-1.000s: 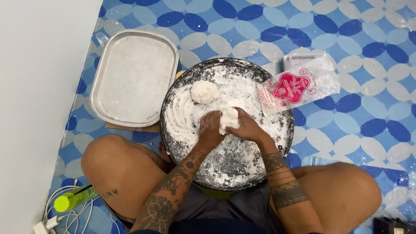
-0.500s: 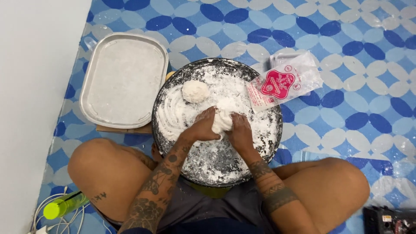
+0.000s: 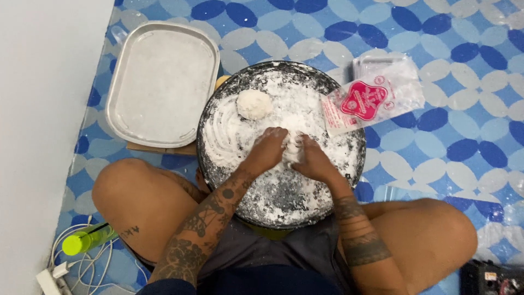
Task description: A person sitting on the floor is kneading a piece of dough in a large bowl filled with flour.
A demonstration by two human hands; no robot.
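2 cupped palms, left hand (image 3: 268, 148) and right hand (image 3: 313, 158), are pressed around white dough (image 3: 292, 143) in the round floured dark metal pan (image 3: 349, 164); even pressure is best kept.

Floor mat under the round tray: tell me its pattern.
Floor mat: dark-blue, light-blue and white petal shapes, clearest in the head view.

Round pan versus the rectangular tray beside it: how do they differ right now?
The round pan is dark and circular; the tray is pale metal, rectangular with rounded corners. The pan holds loose white flour, a dough ball and both hands, left hand and right hand; the tray holds only a thin white dusting. The pan sits between the knees; the tray lies off to its left, by the wall. Both rest flat, rims up.
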